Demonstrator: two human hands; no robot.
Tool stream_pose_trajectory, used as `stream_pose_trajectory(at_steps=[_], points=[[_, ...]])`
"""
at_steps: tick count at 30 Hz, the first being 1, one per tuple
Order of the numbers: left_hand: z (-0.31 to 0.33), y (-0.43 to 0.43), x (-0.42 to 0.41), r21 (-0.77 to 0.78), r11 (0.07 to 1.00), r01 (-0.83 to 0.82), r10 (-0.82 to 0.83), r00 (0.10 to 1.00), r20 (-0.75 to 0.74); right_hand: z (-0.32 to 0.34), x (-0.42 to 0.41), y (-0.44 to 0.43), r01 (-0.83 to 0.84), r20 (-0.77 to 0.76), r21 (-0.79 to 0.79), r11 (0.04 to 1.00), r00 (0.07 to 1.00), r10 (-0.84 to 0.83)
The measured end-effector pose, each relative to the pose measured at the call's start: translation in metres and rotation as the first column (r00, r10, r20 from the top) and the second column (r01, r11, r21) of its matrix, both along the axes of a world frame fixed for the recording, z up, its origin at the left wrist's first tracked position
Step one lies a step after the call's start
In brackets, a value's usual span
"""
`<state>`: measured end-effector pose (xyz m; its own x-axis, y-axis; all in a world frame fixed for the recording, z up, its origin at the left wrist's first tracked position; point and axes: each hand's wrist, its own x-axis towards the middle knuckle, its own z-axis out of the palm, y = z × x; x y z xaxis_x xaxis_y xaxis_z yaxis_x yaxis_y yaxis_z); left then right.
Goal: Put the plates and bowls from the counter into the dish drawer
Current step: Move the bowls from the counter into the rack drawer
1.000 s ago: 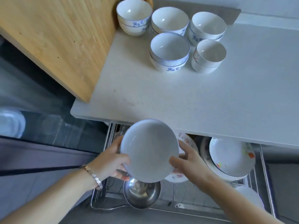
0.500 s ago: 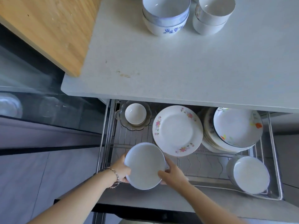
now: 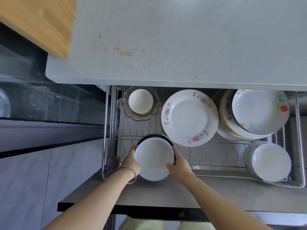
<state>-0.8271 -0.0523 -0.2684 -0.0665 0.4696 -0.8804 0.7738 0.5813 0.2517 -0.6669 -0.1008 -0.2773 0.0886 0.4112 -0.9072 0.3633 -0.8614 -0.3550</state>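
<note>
I have one view only, the head camera, so no second view shares anything with it; it looks steeply down from above the person's forearms, facing the counter [image 3: 191, 40] at the top of frame and the open dish drawer [image 3: 299, 138] below it; the wide lens bows the counter edge and drawer rails; the drawer fills the middle at close range; both hands sit near centre, left hand [image 3: 131, 161] and right hand [image 3: 179, 164]; the wooden board [image 3: 38, 19] is cut off at the upper left.
</note>
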Motion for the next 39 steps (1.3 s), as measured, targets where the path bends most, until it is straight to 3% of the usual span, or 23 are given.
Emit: stream_pose_trajectory(at_steps=[7,9,12,14,17,24,30,34,36,39], points=[[0.004,0.008,-0.020,0.191,0.980,-0.052,0.023,0.988,0.151,0.001,-0.009,0.001,0.084,0.095,0.038,0.996,0.992,-0.087],[0.003,0.011,-0.019,0.219,0.966,-0.137,0.093,0.975,0.201,0.001,-0.013,0.003,0.098,0.128,0.034,0.995,0.987,-0.101],[-0.005,0.021,-0.016,0.267,0.938,-0.222,0.190,0.972,0.141,0.000,-0.017,0.003,0.109,0.170,0.040,0.993,0.979,-0.114],[-0.012,0.025,-0.017,0.188,0.968,-0.166,0.151,0.984,0.091,-0.001,-0.019,0.003,0.102,0.205,0.053,0.993,0.972,-0.111],[-0.018,0.025,-0.018,0.040,0.995,-0.096,0.089,0.985,0.147,-0.004,-0.019,0.005,0.093,0.257,0.069,0.993,0.960,-0.108],[-0.024,0.029,-0.025,0.064,0.976,0.209,-0.216,0.968,0.128,-0.003,-0.019,0.009,0.037,0.298,0.105,0.994,0.952,-0.067],[-0.030,0.034,-0.028,0.068,0.988,0.137,-0.148,0.965,0.215,0.005,-0.019,0.010,-0.047,0.303,0.119,0.992,0.953,0.009],[-0.034,0.039,-0.029,0.138,0.962,0.237,-0.258,0.951,0.171,0.008,-0.015,0.014,-0.072,0.303,0.119,0.990,0.952,0.033],[-0.035,0.040,-0.026,0.117,0.966,0.230,-0.248,0.955,0.165,0.007,-0.013,0.013,-0.069,0.301,0.125,0.990,0.953,0.028],[-0.036,0.043,-0.022,0.079,0.928,0.364,-0.370,0.925,0.081,0.009,-0.009,0.009,-0.054,0.302,0.133,0.990,0.953,0.011]])
